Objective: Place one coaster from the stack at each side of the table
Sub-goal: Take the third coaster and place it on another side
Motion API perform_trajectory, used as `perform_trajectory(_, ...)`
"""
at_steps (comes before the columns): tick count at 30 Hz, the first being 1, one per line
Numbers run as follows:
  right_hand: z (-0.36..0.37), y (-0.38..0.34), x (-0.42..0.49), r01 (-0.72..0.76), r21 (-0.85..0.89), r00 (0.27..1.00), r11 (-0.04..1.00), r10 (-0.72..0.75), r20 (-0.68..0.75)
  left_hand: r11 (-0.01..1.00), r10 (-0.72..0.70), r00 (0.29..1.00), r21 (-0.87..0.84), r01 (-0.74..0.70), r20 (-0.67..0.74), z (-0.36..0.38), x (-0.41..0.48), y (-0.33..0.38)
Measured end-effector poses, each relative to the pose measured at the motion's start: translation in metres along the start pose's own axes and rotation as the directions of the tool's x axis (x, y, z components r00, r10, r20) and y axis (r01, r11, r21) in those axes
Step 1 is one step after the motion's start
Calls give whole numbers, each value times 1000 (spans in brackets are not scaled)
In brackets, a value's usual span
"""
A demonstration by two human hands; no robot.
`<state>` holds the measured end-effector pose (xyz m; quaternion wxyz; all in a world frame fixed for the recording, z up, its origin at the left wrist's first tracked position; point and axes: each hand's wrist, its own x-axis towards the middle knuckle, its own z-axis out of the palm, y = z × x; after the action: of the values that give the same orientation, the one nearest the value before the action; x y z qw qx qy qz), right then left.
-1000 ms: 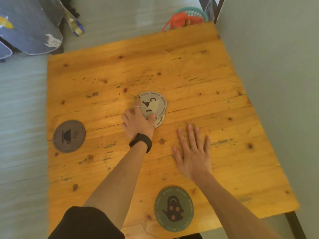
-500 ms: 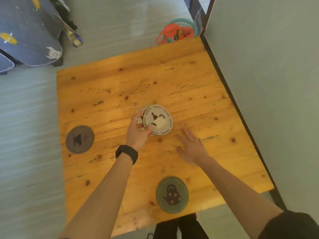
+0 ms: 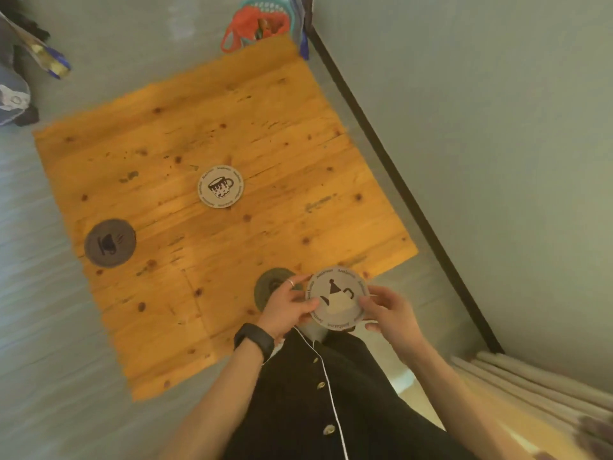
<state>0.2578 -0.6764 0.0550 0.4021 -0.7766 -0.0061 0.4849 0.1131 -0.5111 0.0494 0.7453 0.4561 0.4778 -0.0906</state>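
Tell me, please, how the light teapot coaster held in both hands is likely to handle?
The teapot coaster is probably stiff: pinched only at its edges by the left hand and right hand, it stays flat. It seems light. Being a flat disc, it shouldn't roll or tip.

table [image 3: 285, 134]: knotty varnished wood | coasters [image 3: 220, 186]: matt card | basket [image 3: 278, 8]: plastic

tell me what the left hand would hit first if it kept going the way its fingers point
The left hand points right, at the coaster it already holds. Beyond that comes the right hand on the far edge. Depth is unclear.
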Motion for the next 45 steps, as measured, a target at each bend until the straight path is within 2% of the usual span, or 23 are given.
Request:
perform_trajectory(3,-29,12,-9,24,53,997,998,-20,-80,999,-34,998,-38,32,-55,38,8,0)
perform_trajectory(13,-177,18,28,103,211,965,972,-46,-259,970,63,998,236,-58,-14,186,78,65)
perform_trajectory(20,-305,-20,96,167,40,964,985,-154,-217,985,100,986,152,-79,-135,300,133,106)
perform_trajectory(25,-362,-74,136,228,-59,964,972,-234,-123,990,141,962,32,-138,-233,339,156,144)
perform_trajectory(30,-362,-120,179,248,-118,967,962,-253,-24,982,138,927,-72,-173,-349,334,180,174)
perform_trajectory(36,-318,-199,241,329,-246,943,912,-301,144,935,106,835,-231,-268,-539,292,211,202)
perform_trajectory(40,-275,-260,279,415,-351,906,839,-347,244,889,36,783,-338,-309,-621,256,232,226)
perform_trajectory(45,-215,-322,312,517,-484,843,705,-322,431,824,-91,718,-457,-335,-691,203,248,248)
